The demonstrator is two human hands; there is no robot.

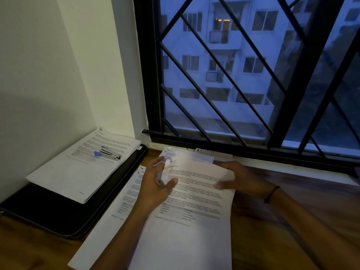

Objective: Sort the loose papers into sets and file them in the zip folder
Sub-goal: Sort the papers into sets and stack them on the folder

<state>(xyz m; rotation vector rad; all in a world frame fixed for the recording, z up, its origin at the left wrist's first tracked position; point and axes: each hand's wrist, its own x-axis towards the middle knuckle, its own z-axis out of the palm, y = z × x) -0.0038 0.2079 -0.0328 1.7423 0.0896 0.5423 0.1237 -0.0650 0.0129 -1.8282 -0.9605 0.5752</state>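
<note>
A stack of printed papers point(187, 236) lies on the wooden desk in front of me, with another sheet point(109, 221) showing under its left side. My left hand point(155, 184) pinches the curled upper left corner of the top sheet, blurred by motion. My right hand point(243, 180) grips the stack's upper right edge, thumb on top. The black zip folder point(58, 217) lies shut at the left. A sorted set of papers point(81, 168) rests on it, with a small stapler point(108, 152) on top.
A wall stands at the left and a barred window point(253, 75) runs along the back, its sill just beyond the papers. A ruler-like strip point(208, 152) lies on the sill. Bare wooden desk point(292, 221) extends to the right.
</note>
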